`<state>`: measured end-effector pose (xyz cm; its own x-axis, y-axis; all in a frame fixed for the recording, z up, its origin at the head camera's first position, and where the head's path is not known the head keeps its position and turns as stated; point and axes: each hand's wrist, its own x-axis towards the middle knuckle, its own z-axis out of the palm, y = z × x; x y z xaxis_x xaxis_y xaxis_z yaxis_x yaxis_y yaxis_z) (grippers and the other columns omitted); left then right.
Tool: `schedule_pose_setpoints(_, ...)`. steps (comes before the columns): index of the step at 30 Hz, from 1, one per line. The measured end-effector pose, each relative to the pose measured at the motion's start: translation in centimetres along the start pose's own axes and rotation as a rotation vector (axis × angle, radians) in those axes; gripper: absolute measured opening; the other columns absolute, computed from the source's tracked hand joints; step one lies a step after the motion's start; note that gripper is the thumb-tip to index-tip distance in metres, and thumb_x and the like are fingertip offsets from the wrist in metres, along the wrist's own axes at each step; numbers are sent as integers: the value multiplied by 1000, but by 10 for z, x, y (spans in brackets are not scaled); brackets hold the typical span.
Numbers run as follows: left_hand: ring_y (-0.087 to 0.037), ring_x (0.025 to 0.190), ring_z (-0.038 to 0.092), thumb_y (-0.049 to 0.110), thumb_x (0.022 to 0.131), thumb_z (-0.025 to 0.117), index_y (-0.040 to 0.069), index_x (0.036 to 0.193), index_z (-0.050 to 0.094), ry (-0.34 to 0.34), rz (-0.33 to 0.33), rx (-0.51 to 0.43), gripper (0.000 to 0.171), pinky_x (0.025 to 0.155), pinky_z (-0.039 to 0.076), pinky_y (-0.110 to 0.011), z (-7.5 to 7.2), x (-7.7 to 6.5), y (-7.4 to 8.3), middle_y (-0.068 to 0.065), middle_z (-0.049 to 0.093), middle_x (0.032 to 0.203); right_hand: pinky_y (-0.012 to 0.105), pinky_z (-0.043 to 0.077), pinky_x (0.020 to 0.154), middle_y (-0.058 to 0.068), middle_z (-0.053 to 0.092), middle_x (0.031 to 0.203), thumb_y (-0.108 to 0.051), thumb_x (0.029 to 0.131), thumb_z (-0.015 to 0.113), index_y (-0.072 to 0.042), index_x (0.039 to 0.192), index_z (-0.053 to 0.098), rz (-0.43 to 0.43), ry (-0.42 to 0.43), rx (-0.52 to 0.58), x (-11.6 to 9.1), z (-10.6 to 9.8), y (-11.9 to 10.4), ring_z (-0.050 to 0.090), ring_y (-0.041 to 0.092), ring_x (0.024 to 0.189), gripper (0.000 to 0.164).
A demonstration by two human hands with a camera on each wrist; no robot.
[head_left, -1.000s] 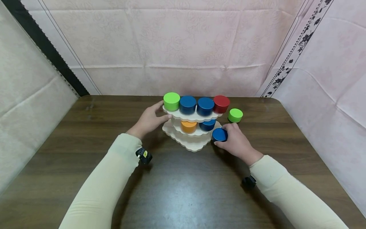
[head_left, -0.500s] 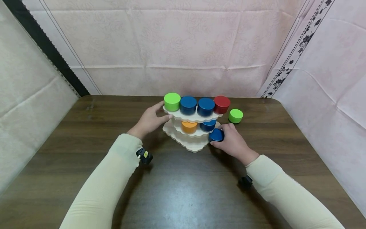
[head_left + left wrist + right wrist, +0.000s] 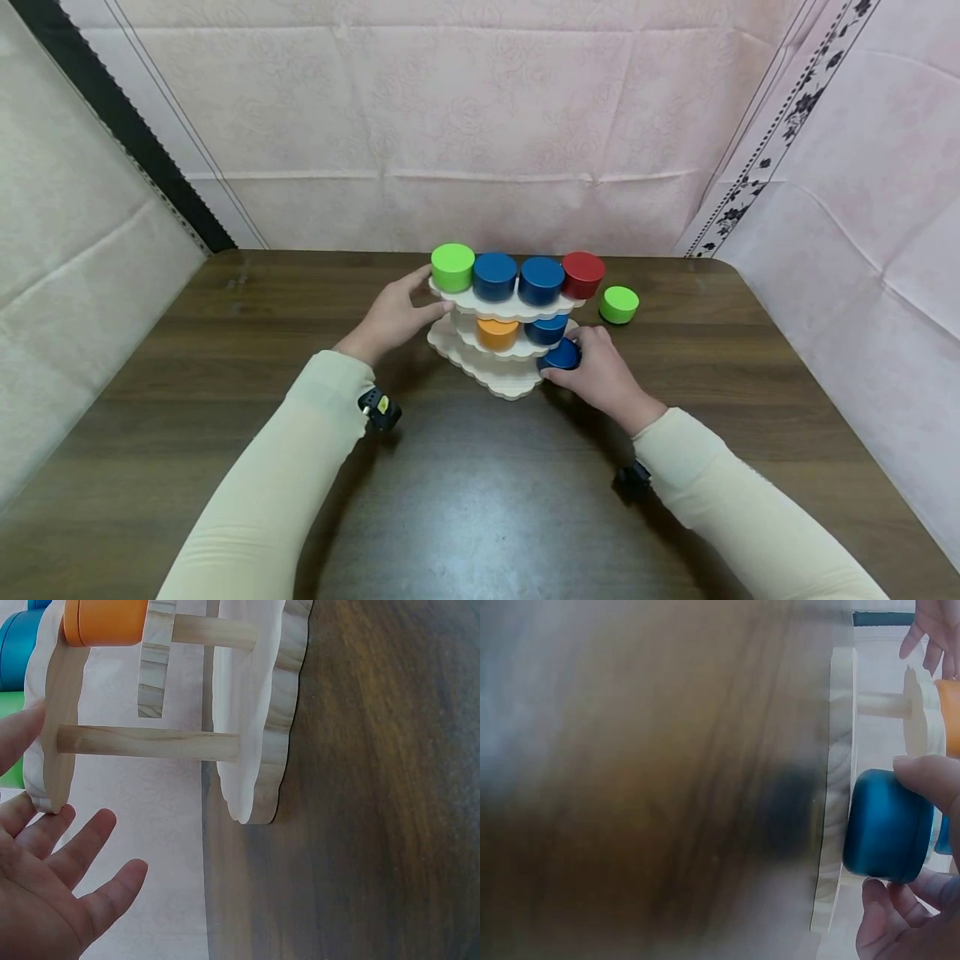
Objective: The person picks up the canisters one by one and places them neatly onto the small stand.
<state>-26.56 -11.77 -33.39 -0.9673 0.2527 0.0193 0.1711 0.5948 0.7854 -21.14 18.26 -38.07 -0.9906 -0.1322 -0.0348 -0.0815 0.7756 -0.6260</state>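
Observation:
A three-tier wooden stand (image 3: 501,381) with scalloped edges stands on the table. My left hand (image 3: 393,317) pinches the left edge of its top tier between thumb and fingertips; the other fingers spread out in the left wrist view. At the stand's lower right, my right hand (image 3: 600,375) grips a small blue round tin (image 3: 889,825) by its sides. This tin's base is right at the bottom tier (image 3: 838,780) in the right wrist view. A green tin (image 3: 452,268), two blue tins and a red tin (image 3: 582,276) line the top tier. The middle tier bears an orange tin (image 3: 497,335) and a blue tin (image 3: 546,329).
Another green tin (image 3: 618,305) stands on the brown wooden table (image 3: 465,500), right of the stand and behind my right hand. Pale patterned cloth (image 3: 480,125) hangs behind the table and at both sides.
My right hand has moved left with the blue tin, bringing it over the right part of the bottom tier. My left hand keeps its hold on the top tier.

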Motion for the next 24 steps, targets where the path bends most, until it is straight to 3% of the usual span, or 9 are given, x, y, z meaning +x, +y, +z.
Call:
schedule_pose_setpoints(10,-31,134,40,36,92,65,14,153,28,6,0,4,75,105,40,-48,0,0,-1,-11,40,150,50,47,97,22,41,129,-26,83,78,5,134,39,46,-6,49,-1,4,-4,42,36,120,71)
schedule_pose_setpoints(24,-29,134,41,35,92,66,12,153,28,6,8,1,75,106,39,-48,0,0,-1,-11,39,150,48,50,94,22,44,126,-25,82,78,5,133,42,39,-10,70,-3,5,-6,44,35,117,69)
